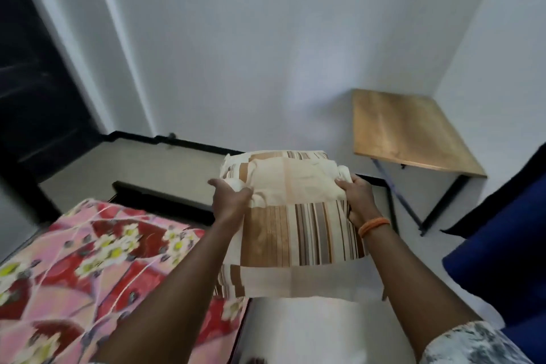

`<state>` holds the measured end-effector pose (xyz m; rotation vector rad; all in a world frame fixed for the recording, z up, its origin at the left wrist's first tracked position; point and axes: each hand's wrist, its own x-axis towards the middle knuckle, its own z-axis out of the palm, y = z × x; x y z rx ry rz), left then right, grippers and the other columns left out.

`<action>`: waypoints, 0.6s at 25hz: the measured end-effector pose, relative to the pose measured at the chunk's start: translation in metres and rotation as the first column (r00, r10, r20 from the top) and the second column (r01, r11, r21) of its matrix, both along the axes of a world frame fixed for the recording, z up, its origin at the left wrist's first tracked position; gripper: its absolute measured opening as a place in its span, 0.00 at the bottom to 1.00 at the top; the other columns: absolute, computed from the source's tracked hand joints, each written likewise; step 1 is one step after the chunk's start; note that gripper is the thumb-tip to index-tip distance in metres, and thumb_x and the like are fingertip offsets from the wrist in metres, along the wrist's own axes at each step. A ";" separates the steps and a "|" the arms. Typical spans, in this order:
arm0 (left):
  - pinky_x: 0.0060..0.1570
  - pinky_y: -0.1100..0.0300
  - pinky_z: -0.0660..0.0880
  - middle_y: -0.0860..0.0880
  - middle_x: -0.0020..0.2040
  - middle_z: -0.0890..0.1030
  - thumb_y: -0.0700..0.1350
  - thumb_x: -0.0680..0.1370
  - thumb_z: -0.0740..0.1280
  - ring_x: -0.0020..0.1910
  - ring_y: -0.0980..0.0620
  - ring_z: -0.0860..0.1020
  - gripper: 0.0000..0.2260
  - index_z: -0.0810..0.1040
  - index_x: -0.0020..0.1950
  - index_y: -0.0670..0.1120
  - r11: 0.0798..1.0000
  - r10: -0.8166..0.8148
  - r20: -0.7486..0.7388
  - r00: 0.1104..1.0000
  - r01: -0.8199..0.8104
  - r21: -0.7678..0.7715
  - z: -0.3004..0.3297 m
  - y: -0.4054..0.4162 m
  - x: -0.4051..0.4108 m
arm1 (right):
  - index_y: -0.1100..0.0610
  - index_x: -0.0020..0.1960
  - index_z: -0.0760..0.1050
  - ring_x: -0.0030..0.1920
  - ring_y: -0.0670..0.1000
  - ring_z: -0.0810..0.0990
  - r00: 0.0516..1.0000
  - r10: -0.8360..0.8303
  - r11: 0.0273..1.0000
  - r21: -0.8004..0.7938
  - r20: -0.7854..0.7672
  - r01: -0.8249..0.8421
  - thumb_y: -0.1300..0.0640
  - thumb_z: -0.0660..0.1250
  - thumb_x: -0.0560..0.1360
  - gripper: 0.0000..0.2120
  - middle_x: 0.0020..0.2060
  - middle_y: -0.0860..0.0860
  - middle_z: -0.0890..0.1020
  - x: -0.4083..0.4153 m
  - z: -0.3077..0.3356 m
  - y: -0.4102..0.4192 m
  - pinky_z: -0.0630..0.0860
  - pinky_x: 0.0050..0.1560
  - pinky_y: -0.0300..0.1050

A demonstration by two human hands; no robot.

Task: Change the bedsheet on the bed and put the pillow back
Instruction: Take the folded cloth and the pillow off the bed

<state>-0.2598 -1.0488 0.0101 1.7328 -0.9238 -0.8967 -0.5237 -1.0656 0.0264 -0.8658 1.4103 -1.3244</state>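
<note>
I hold a pillow (295, 216) in a cream case with brown stripes and patches, raised in front of me above the floor beside the bed. My left hand (230, 201) grips its left side and my right hand (359, 198), with an orange band on the wrist, grips its right side. The bed (88, 275) lies at the lower left, covered by a pink and red floral sheet. The black bed frame (165, 195) shows at its far end.
A small wooden table (407, 133) on black legs stands against the white wall at the right. A blue chair or cloth (502, 260) sits at the right edge. A dark doorway (35, 83) fills the left. Grey floor lies between bed and table.
</note>
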 end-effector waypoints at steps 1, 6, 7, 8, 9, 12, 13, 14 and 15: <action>0.53 0.46 0.80 0.45 0.56 0.78 0.48 0.72 0.74 0.52 0.43 0.79 0.34 0.61 0.71 0.43 0.999 -0.048 -0.015 0.999 0.048 -0.008 0.010 -0.038 -0.020 | 0.63 0.65 0.75 0.45 0.53 0.84 0.998 -0.057 0.998 -0.004 -0.010 0.057 0.67 0.64 0.78 0.15 0.52 0.59 0.84 -0.020 0.006 -0.026 0.81 0.40 0.43; 0.52 0.45 0.81 0.47 0.53 0.80 0.47 0.71 0.75 0.50 0.45 0.80 0.23 0.71 0.62 0.46 0.954 -0.292 -0.034 0.956 0.288 -0.089 0.048 -0.203 -0.120 | 0.63 0.64 0.76 0.41 0.50 0.83 0.957 -0.290 0.956 -0.057 -0.031 0.288 0.67 0.66 0.77 0.15 0.45 0.53 0.84 -0.118 0.046 -0.131 0.82 0.37 0.40; 0.52 0.45 0.81 0.47 0.53 0.80 0.47 0.70 0.75 0.50 0.45 0.80 0.24 0.71 0.64 0.46 0.939 -0.331 -0.024 0.943 0.326 -0.105 0.053 -0.232 -0.143 | 0.63 0.63 0.77 0.40 0.49 0.84 0.944 -0.328 0.943 -0.066 -0.032 0.326 0.66 0.66 0.77 0.15 0.45 0.53 0.84 -0.138 0.052 -0.151 0.82 0.36 0.40; 0.52 0.45 0.81 0.47 0.54 0.80 0.47 0.71 0.75 0.51 0.45 0.80 0.26 0.71 0.66 0.47 0.924 -0.364 -0.005 0.931 0.361 -0.123 0.057 -0.258 -0.166 | 0.62 0.62 0.77 0.40 0.48 0.84 0.930 -0.366 0.929 -0.080 -0.032 0.362 0.66 0.66 0.77 0.14 0.45 0.52 0.84 -0.159 0.057 -0.171 0.81 0.35 0.38; 0.53 0.45 0.81 0.48 0.56 0.80 0.47 0.71 0.75 0.52 0.45 0.80 0.27 0.70 0.68 0.47 0.908 -0.394 0.021 0.919 0.393 -0.146 0.062 -0.284 -0.190 | 0.61 0.62 0.78 0.40 0.47 0.84 0.917 -0.397 0.915 -0.100 -0.036 0.391 0.65 0.67 0.77 0.14 0.45 0.51 0.84 -0.181 0.060 -0.192 0.80 0.35 0.37; 0.56 0.47 0.79 0.48 0.58 0.78 0.47 0.73 0.74 0.54 0.46 0.78 0.28 0.68 0.71 0.47 0.872 -0.432 0.102 0.896 0.444 -0.207 0.071 -0.364 -0.272 | 0.58 0.60 0.79 0.49 0.51 0.84 0.893 -0.450 0.882 -0.167 -0.026 0.440 0.64 0.67 0.76 0.13 0.46 0.50 0.85 -0.259 0.062 -0.261 0.80 0.40 0.39; 0.57 0.48 0.78 0.48 0.59 0.78 0.47 0.73 0.74 0.55 0.46 0.78 0.29 0.67 0.71 0.47 0.862 -0.445 0.107 0.889 0.458 -0.216 0.073 -0.388 -0.298 | 0.57 0.58 0.80 0.49 0.51 0.84 0.890 -0.456 0.876 -0.184 -0.013 0.446 0.64 0.67 0.76 0.12 0.46 0.49 0.85 -0.286 0.062 -0.283 0.80 0.41 0.39; 0.58 0.49 0.78 0.49 0.60 0.78 0.47 0.73 0.74 0.56 0.46 0.78 0.30 0.67 0.71 0.48 0.855 -0.459 0.103 0.882 0.471 -0.217 0.072 -0.412 -0.324 | 0.57 0.57 0.80 0.48 0.51 0.84 0.889 -0.458 0.870 -0.205 -0.006 0.448 0.65 0.66 0.76 0.12 0.44 0.48 0.86 -0.312 0.060 -0.306 0.80 0.41 0.39; 0.58 0.50 0.77 0.49 0.60 0.78 0.47 0.72 0.75 0.57 0.47 0.77 0.31 0.66 0.72 0.49 0.851 -0.472 0.090 0.877 0.480 -0.212 0.067 -0.441 -0.355 | 0.57 0.58 0.80 0.48 0.51 0.84 0.887 -0.462 0.865 -0.220 -0.002 0.450 0.65 0.65 0.77 0.12 0.44 0.48 0.86 -0.343 0.056 -0.333 0.80 0.41 0.38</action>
